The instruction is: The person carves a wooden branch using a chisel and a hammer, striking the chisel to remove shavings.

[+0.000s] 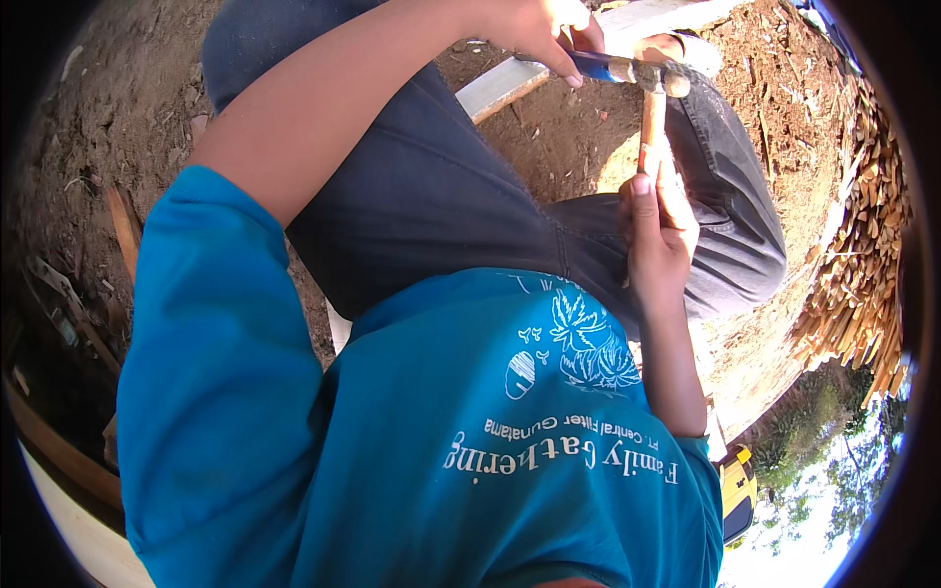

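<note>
My right hand (pixel 665 230) is closed around the wooden handle of a hammer (pixel 652 127), with the thumb lying along the grip. The hammer's metal head meets the end of a blue-handled tool that looks like a chisel (pixel 594 66); whether they touch, I cannot tell. My left hand (pixel 539 37) grips this tool from above, its fingers hiding part of it. Below that hand, a pale, flat wooden board (pixel 502 90) runs at a slant between my legs, one end hidden by my dark trousers.
Bare brown soil (pixel 784 59) with wood chips surrounds me. At the right rises a pile of thin wooden sticks (pixel 863 235). My bent leg (pixel 735 196) and foot (pixel 663 47) lie beside the hammer. Scrap wood (pixel 123 230) lies at the left; a yellow vehicle (pixel 737 485) shows lower right.
</note>
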Available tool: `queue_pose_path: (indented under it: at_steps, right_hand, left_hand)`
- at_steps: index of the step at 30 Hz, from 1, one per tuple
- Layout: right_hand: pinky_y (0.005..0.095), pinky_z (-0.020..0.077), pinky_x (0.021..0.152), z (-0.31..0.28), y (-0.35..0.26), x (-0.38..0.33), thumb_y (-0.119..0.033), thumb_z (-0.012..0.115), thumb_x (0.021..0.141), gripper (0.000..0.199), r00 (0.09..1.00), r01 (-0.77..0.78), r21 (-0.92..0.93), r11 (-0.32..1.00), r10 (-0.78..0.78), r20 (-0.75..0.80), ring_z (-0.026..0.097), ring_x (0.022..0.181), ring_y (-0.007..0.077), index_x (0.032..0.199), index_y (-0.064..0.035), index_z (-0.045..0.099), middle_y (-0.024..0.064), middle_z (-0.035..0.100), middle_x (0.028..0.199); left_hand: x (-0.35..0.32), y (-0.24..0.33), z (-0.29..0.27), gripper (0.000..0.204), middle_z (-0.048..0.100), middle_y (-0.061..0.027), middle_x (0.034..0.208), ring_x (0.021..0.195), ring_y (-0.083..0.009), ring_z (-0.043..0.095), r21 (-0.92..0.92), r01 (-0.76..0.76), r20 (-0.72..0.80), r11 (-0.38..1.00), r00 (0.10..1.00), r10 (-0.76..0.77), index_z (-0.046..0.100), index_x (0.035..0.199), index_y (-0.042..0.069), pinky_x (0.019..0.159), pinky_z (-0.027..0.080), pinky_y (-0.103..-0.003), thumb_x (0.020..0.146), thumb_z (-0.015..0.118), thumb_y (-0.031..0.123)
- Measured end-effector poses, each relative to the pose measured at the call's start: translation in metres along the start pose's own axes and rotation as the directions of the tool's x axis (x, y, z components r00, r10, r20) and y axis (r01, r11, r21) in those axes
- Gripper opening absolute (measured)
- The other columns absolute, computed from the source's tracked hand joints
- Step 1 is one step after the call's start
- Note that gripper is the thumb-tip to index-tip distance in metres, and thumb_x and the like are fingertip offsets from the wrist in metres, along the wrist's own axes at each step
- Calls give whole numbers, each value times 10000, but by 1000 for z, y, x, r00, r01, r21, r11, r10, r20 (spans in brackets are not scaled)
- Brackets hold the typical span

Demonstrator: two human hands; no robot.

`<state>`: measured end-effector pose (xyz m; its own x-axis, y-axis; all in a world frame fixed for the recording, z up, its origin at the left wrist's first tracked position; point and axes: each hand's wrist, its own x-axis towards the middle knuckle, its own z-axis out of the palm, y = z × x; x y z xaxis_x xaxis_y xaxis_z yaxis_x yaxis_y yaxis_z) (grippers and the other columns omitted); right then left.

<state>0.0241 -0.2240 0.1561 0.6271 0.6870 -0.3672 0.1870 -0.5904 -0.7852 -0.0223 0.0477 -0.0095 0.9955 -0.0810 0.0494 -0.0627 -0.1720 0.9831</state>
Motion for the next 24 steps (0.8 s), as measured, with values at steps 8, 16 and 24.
queue_pose_path:
  at_steps: [8,16,24]
  right_hand:
    - [201,369,537,3,-17,0,-119,562,1050,315,988,-149,99,984,152,-23,451,639,18,1331,22,584,-37,568,803]
    - [189,345,505,-4,-12,-2,-202,513,1090,274,989,149,84,985,-148,-21,418,587,22,1309,-39,528,-11,522,804]
    - [169,352,545,-2,-10,-8,-100,549,1056,340,953,301,265,916,-277,-125,437,647,19,1370,30,552,-35,535,813]
  left_hand:
    - [-2,-1,2,490,746,-151,1135,1018,-238,707,-44,-17,24,999,1000,18,708,1215,31,901,552,-363,800,851,248]
    - [-5,-12,4,493,749,-162,1102,1008,-248,709,-41,-34,-15,999,999,33,706,1213,22,902,557,-364,792,854,231]
    - [-7,-6,0,493,747,-162,1122,1005,-253,712,13,-5,-12,1000,1000,5,702,1211,10,891,561,-364,792,854,222]
